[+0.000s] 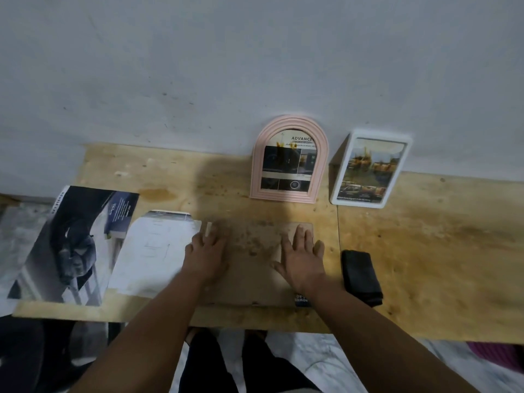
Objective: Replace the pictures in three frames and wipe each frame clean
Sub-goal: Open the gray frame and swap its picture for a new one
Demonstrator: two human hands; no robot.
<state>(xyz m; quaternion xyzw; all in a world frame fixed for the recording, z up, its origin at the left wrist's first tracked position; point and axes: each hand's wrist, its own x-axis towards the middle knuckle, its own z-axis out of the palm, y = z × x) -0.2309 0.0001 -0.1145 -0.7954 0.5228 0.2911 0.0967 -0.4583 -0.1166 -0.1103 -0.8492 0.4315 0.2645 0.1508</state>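
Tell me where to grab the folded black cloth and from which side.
Pinch the folded black cloth across its narrow width near the middle, coming from above with the right hand. It lies flat and long on the wooden table, just right of that hand, nothing on it.

On the picture in your pink arched frame (289, 158) you can read "ADVANCE", cut off at the frame's edge. A blue picture corner (301, 299) under your right wrist shows "POWER" upside down. Other print is too blurred to read.
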